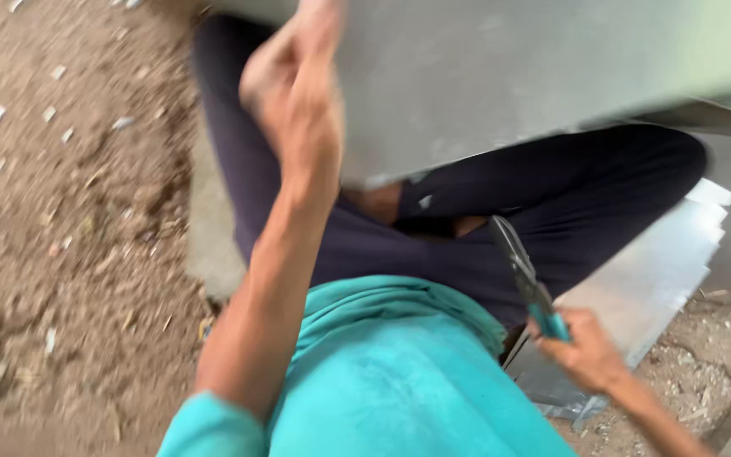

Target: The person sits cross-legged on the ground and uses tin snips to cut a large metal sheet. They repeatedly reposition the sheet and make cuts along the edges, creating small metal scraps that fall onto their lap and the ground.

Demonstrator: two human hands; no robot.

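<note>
Left hand (298, 93) grips grey metal sheet (535, 68); right hand (585, 351) holds teal-handled snips (524, 279).

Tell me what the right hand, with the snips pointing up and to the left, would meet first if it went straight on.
Probably the dark trouser leg; the right hand aims the snips there, though depth is unclear.
</note>
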